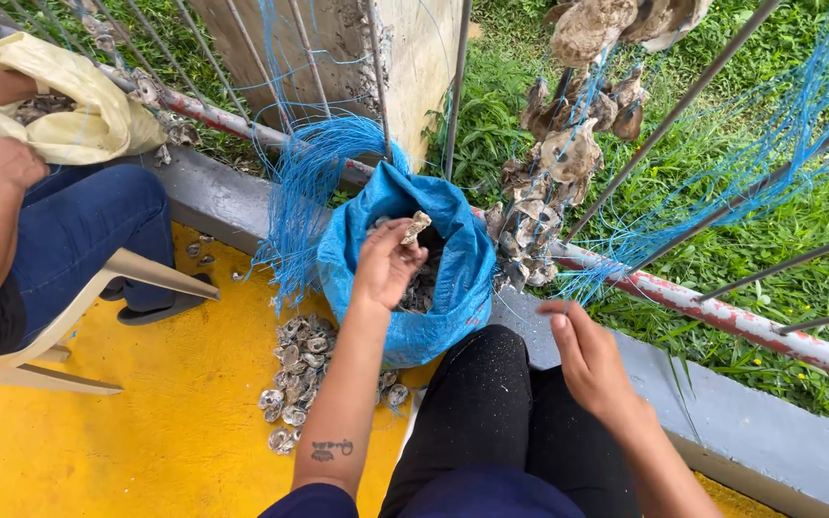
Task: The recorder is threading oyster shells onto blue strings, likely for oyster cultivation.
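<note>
My left hand [386,261] is raised over the mouth of a blue woven sack [453,288] and holds an oyster shell [415,226] between its fingertips. More shells lie inside the sack. My right hand [582,353] hovers over my right knee beside the grey curb, its fingers pinched on a thin blue line; what else it holds is hard to tell. A string of oyster shells [554,173] hangs from the railing just beyond the sack.
A pile of shells [297,379] lies on the yellow floor left of the sack. Loose blue twine [304,182] drapes over the rusty railing [712,312]. Another person [11,221] sits at the left on a plastic chair holding a yellow sack [79,105]. Grass lies beyond the railing.
</note>
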